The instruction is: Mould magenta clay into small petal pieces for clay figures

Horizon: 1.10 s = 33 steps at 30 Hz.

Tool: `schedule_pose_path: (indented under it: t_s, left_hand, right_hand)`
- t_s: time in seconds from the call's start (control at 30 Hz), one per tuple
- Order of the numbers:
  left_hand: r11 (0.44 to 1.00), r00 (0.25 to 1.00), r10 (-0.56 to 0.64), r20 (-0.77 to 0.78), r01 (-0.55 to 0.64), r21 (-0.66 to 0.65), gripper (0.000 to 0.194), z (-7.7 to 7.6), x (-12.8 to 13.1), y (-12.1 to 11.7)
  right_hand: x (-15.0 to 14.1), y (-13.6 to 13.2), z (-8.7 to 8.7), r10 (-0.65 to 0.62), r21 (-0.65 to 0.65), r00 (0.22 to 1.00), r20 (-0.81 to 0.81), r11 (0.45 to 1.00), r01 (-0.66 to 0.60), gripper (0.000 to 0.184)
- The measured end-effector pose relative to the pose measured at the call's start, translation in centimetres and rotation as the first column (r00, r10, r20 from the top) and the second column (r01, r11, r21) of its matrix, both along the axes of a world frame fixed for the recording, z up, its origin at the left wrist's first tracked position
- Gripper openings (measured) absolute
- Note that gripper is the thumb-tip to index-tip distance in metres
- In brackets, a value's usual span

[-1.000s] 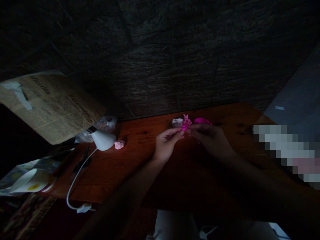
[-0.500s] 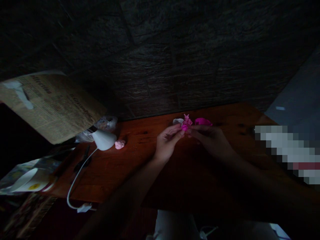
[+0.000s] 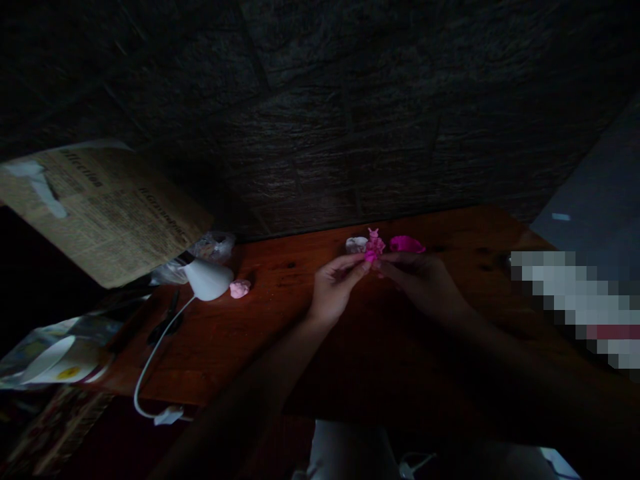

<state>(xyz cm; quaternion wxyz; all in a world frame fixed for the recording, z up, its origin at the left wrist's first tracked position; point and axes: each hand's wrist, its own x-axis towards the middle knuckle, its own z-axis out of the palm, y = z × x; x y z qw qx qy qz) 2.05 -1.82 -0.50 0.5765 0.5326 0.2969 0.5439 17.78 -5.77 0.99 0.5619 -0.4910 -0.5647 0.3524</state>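
Between the fingertips of both hands is a small bright pink lump of modelling clay [image 3: 371,256]. My left hand [image 3: 337,283] pinches it from the left, and my right hand [image 3: 420,277] pinches from the right. Just behind the fingertips stands a lighter pink clay figure [image 3: 375,239] with two thin prongs on top; its lower part is hidden by the hands. A whitish clay piece [image 3: 357,244] lies left of the figure. A flat magenta clay piece [image 3: 407,244] lies to its right, past my right fingers.
A pale pink lump [image 3: 240,288] sits beside a white lamp-like cone [image 3: 209,279] with a cord. Dark scissors [image 3: 167,323], a plastic bag [image 3: 215,247], a newsprint-patterned sheet [image 3: 125,207] and a white tub [image 3: 65,360] are at left. A stone-textured wall [image 3: 310,120] backs the wooden table [image 3: 280,287].
The hands have sunk slightly, showing more of the whitish piece and the figure. The bright pink lump stays pinched between the fingers.
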Motion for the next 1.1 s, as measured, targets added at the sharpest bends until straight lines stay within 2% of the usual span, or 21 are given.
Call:
schedule_pose_path:
  t_s: [0.17,0.67,0.87,1.1]
  left_hand:
    - [1.0,0.999,0.018,-0.029,-0.018,0.014,0.022,-0.1,0.0,0.0]
    - [0.994,0.997,0.053,-0.05,-0.048,0.095,0.019,-0.2,0.0,0.2]
    - [0.982,0.985,0.132,-0.109,-0.114,0.153,0.016,-0.1,-0.1,0.1]
    - [0.961,0.964,0.212,-0.16,-0.175,0.216,0.015,-0.3,-0.2,0.1]
  right_hand:
    - [-0.1,0.0,-0.2,0.011,0.021,1.0,0.006,1.0,-0.011,0.026]
    - [-0.2,-0.2,-0.2,0.007,-0.042,0.999,-0.041,0.999,-0.009,0.032]
    - [-0.5,-0.5,0.3,0.028,-0.054,0.999,-0.03,0.998,-0.03,0.04]
    - [-1.0,-0.4,0.1,-0.002,-0.025,1.0,-0.03,1.0,0.002,0.033]
